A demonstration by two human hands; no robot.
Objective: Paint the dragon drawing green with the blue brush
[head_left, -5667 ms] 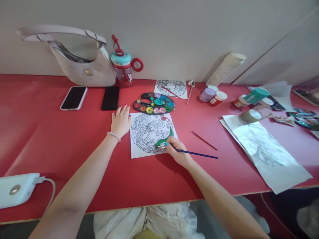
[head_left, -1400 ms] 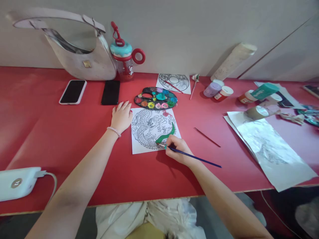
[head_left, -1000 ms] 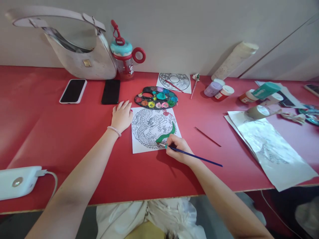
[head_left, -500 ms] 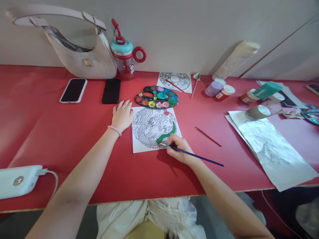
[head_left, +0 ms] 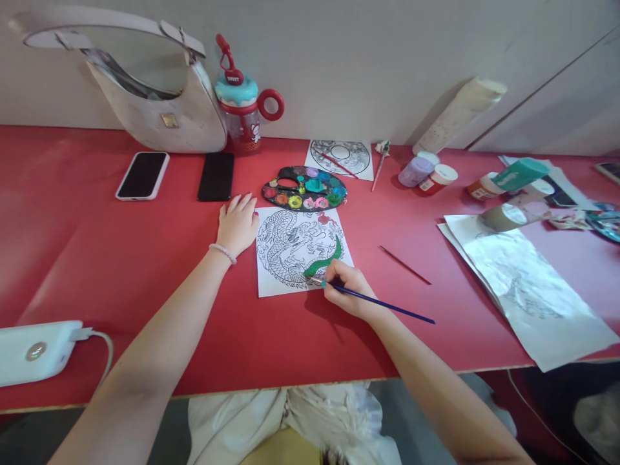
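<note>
A white sheet with a line-drawn dragon (head_left: 285,252) lies on the red table; one curved part is painted green and a small spot at the top is red. My right hand (head_left: 349,289) pinches a blue paintbrush (head_left: 387,305), its tip touching the lower end of the green shape. Fingers spread, my left hand (head_left: 237,226) rests flat on the table, its thumb side at the sheet's left edge. Just beyond the sheet sits a black paint palette (head_left: 272,194) with several colours in its wells.
Two phones (head_left: 143,175) lie left, below a white handbag (head_left: 159,123) and a drinking cup (head_left: 242,116). A thin red brush (head_left: 405,265) lies right of the sheet. Paint jars (head_left: 438,180) and loose papers (head_left: 542,303) are farther right. A white device with a cable (head_left: 39,354) sits front left.
Almost nothing differs. Both hands, the paintbrush and the sheet hold the same places, and the green area looks the same.
</note>
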